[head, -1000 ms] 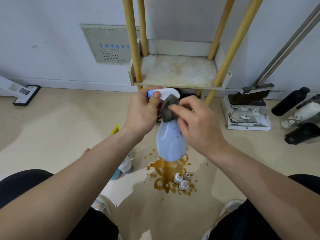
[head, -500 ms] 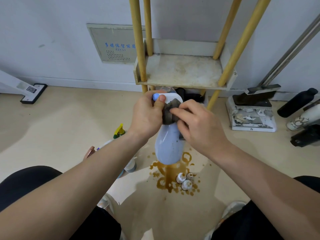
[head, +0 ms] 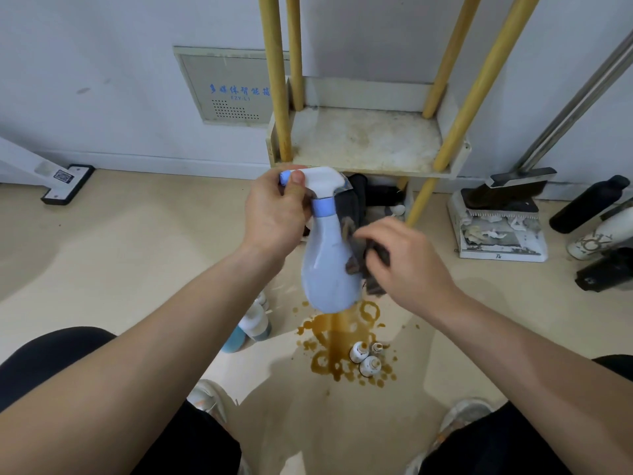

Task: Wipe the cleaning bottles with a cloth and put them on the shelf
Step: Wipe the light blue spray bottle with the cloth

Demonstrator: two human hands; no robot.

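Pale-blue plastic spray bottle hangs base-down in mid-air, just in front of & below the front lip of the shelf, over a brown spill on the floor. Left hand is closed round the white trigger head, thumb across the nozzle end. Right hand has its fingers curled on a bunched dark grey cloth, pressed to the bottle's right flank approx mid-body. Step in hand, as I read it: wiping the body, w/ shelving to follow. To do it well, hold the head firm but mind the fingers near the trigger, b/c a squeeze would likely spray. Work the cloth top to base in long strokes. Then turn the bottle w/ the left wrist so the far side & underside get done too, since only one flank is covered now. The base matters esp., as it goes onto the shelf, whose surface looks stained. Refold the cloth to a cleaner face if it smears. Don't let the base dip toward the spill or knock the small bottles standing in it. More bottles stand on the floor under the left forearm, so prob. early in the job.
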